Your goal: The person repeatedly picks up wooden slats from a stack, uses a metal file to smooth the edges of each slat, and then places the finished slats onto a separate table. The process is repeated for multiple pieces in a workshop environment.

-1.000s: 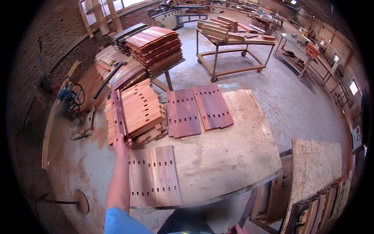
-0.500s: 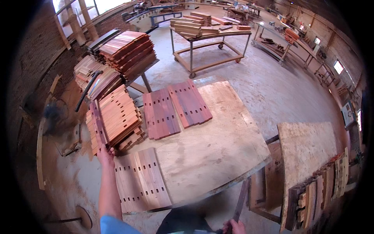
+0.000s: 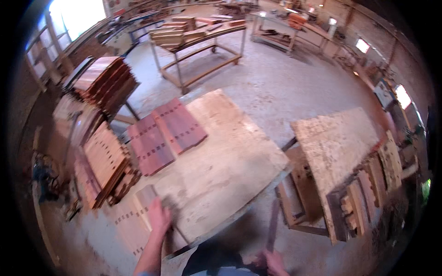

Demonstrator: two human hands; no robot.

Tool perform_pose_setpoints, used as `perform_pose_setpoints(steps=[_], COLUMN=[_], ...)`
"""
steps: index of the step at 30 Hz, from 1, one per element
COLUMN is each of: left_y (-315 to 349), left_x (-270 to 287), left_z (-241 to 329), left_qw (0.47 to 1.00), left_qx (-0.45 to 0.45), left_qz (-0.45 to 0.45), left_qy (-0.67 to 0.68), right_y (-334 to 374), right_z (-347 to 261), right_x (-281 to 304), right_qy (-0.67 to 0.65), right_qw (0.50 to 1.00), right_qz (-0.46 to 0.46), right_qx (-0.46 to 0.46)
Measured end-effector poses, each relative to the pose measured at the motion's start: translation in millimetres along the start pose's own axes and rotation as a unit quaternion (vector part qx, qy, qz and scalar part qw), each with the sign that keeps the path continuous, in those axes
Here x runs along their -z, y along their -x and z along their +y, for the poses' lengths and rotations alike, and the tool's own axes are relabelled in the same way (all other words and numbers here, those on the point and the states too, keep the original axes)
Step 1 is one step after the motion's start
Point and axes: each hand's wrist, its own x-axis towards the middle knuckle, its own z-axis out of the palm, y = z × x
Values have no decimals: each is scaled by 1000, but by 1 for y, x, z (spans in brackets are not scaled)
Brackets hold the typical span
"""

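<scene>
My left hand rests over the right edge of a pale slatted panel at the near left of the table. Blur hides its fingers, so its grip is unclear. At the lower edge, my right hand is closed around the end of a dark wooden strip, which stands up beside the table's front. Farther back on the tabletop lie two reddish-brown slatted panels with rows of small dark slots. Left of them rises a stack of orange-brown slotted slats.
The plywood tabletop spreads before me. Reddish boards are piled behind on the left. A wheeled metal trolley bears timber at the back. To the right, a plywood sheet stands by upright wood pieces.
The view has swung to the right. My left hand has left the edge of the orange-brown stack and come nearer, onto the pale panel. My right hand keeps hold of the dark strip.
</scene>
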Motion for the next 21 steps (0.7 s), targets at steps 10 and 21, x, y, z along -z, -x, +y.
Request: perform_pose_setpoints(steps=[10,21], left_y=[-94,-156], left_x=[-21,-23], left_z=[-45,-48], left_qw=[994,974], left_qx=[46,47], left_qz=[21,-38], left_qy=[-93,-217], right_y=[0,-28], right_z=[46,33], right_x=[22,23], right_qy=[-42,7], right_qw=[998,999], right_qz=[40,9], right_qx=[-29,-39])
